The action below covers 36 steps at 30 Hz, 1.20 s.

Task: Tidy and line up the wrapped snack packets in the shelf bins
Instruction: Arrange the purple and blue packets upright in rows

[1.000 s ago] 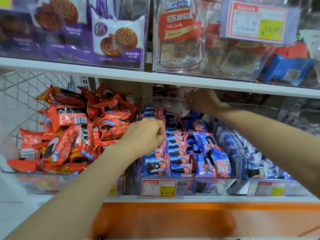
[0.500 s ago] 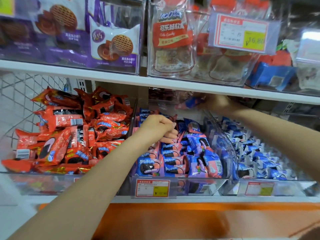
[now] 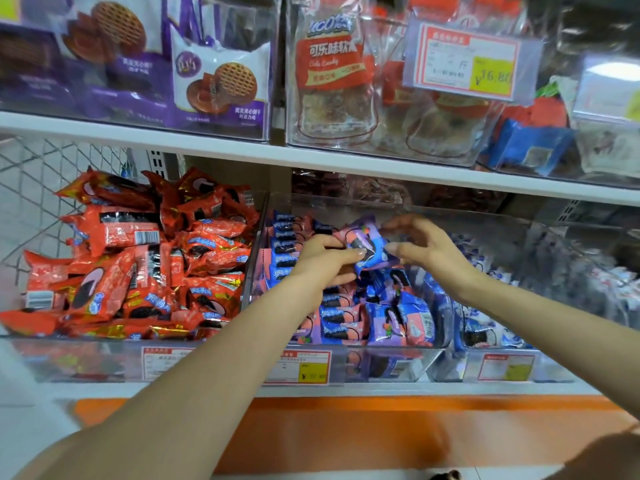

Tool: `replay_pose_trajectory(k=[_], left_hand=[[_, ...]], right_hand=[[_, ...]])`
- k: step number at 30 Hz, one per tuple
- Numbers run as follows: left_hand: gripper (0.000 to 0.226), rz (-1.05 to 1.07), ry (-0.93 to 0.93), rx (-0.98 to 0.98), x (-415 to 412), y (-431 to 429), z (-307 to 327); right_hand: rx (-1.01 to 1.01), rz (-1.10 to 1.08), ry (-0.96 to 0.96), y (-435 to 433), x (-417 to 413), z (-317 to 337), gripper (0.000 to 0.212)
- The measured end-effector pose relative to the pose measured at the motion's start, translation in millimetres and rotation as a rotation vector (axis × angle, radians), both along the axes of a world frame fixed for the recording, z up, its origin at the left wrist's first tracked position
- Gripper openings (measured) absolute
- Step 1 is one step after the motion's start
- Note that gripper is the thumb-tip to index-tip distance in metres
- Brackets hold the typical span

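A purple-and-blue wrapped snack packet [image 3: 367, 242] is held up over the middle clear bin [image 3: 384, 367]. My left hand [image 3: 327, 259] pinches its left side, thumb on the wrapper. My right hand [image 3: 426, 247] holds its right edge with curled fingers. Below them, blue-and-pink packets [image 3: 343, 320] stand in rows in that bin, with looser purple ones [image 3: 398, 317] to their right.
The left bin holds a heap of orange-red packets [image 3: 138, 261]. The right bin holds blue-and-white packets [image 3: 485, 327]. Price tags [image 3: 304, 367] sit on the bin fronts. The upper shelf edge [image 3: 311, 157] hangs just above, carrying purple wafer bags [image 3: 218, 84] and cola-candy bags [image 3: 332, 81].
My right hand came forward from the back of the shelf carrying a purple packet. My left hand rose from the rows and took hold of the packet's other side.
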<state>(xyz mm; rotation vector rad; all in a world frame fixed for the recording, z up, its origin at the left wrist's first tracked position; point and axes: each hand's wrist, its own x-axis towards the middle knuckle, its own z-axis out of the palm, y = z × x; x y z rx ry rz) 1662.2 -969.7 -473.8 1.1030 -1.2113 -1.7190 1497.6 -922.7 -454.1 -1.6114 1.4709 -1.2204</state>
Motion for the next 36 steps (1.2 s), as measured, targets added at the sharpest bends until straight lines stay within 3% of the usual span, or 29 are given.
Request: replay_pose_trajectory(k=[3, 6, 9, 13, 16, 18, 22, 27, 32, 36], left_hand=[[0.026, -0.043, -0.129, -0.19, 4.3, 1.4, 4.2], [0.024, -0.104, -0.233, -0.345, 10.8, 1.3, 4.6], [0.023, -0.005, -0.309, -0.445, 17.8, -6.1, 5.2], [0.017, 0.223, -0.564, -0.651, 41.1, -18.0, 14.5], [0.013, 0.247, -0.613, -0.68, 55.6, -21.2, 16.6], [0.01, 0.243, -0.647, -0.691, 59.8, -20.7, 16.5], [0.006, 0.22, -0.697, -0.715, 62.9, -17.6, 17.4], [0.008, 0.199, -0.685, -0.713, 66.1, -14.3, 18.7], [0.009, 0.196, -0.671, -0.695, 67.6, -16.3, 18.4], [0.009, 0.195, -0.682, -0.697, 67.0, -17.0, 17.6]], right_hand=[[0.104, -0.001, -0.092, -12.8, 3.5, 2.7, 0.035], [0.155, 0.06, 0.006, -24.6, 2.7, 9.0, 0.05], [0.204, 0.037, 0.176, -40.2, -1.7, 14.2, 0.035], [0.1, -0.164, 0.25, -70.4, -12.7, 26.5, 0.024], [0.141, -0.186, 0.269, -94.1, -15.3, 28.9, 0.03], [0.149, -0.144, 0.328, -106.2, -10.6, 23.9, 0.017], [0.107, -0.097, 0.443, -120.1, 9.0, 9.2, 0.013], [0.198, -0.057, 0.717, -129.6, 19.2, -15.3, 0.004], [0.259, 0.0, 0.777, -134.8, 21.0, -27.1, 0.039], [0.194, -0.06, 0.748, -142.4, 18.6, -29.3, 0.035]])
